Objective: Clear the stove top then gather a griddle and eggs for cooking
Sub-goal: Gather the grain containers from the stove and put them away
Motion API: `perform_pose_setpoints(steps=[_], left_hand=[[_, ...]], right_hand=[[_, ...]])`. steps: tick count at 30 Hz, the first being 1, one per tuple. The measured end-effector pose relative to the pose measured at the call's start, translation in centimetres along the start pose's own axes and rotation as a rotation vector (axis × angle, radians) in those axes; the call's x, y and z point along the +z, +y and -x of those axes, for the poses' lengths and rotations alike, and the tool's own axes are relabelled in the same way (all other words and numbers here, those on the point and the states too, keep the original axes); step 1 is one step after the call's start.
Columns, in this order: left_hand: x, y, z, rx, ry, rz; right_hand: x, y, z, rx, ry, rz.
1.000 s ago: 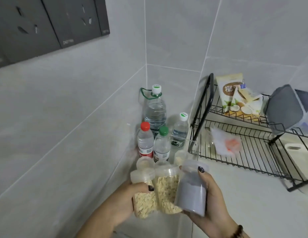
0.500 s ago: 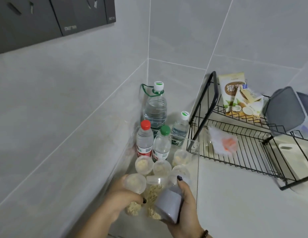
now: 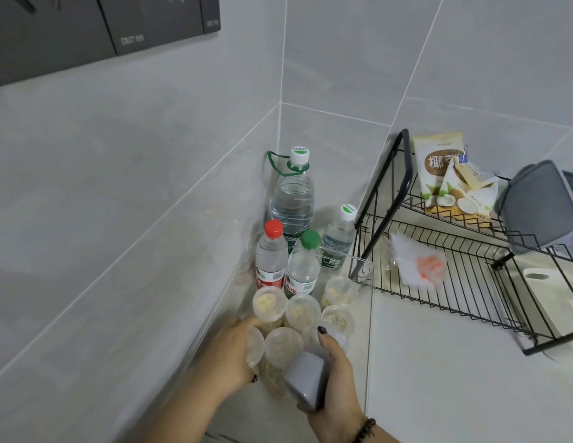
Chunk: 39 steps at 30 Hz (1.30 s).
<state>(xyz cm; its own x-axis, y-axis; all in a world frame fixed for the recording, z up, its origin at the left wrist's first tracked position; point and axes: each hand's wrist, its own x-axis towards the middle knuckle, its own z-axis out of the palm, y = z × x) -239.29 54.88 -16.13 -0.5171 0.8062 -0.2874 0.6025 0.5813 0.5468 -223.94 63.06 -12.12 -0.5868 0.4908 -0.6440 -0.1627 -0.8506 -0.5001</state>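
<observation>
My left hand grips a clear jar of oats low in the corner of the white counter. A second oat jar stands between my hands. My right hand holds a clear jar of grey powder, tilted, thumb on its lid. Several more lidded oat jars stand just behind, inside a clear plastic bin. No stove, griddle or eggs are in view.
Water bottles stand in the corner: a large one, a red-capped one, a green-capped one. A black wire rack at right holds coconut snack bags, a grey container and a plastic bag. Tiled walls close the left and back.
Both hands have lowered the jars from mid-air down into the counter corner, beside the other oat jars. The view has tipped downward with them.
</observation>
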Motion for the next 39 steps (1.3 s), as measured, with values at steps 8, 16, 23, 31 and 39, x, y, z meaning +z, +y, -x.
perform_pose_setpoints(steps=[8, 16, 23, 31, 39], left_hand=[[0.6, 1.6, 0.7, 0.153, -0.044, -0.365], [1.1, 2.3, 0.2, 0.144, -0.167, -0.345], [2.1, 1.8, 0.0, 0.162, -0.137, -0.304], [2.4, 1.5, -0.3, 0.169, -0.101, -0.242], [2.0, 2.0, -0.1, 0.156, -0.100, -0.241]], right_hand=[[-0.8, 1.0, -1.1, -0.032, -0.003, 0.116], [-1.4, 1.6, -1.3, -0.257, 0.095, 0.353], [-1.9, -1.6, -0.1, -0.555, -0.024, 0.995], [-3.8, -3.0, -1.4, -0.767, -0.090, 2.103], [-3.3, -2.3, -1.5, -0.686, 0.043, 2.450]])
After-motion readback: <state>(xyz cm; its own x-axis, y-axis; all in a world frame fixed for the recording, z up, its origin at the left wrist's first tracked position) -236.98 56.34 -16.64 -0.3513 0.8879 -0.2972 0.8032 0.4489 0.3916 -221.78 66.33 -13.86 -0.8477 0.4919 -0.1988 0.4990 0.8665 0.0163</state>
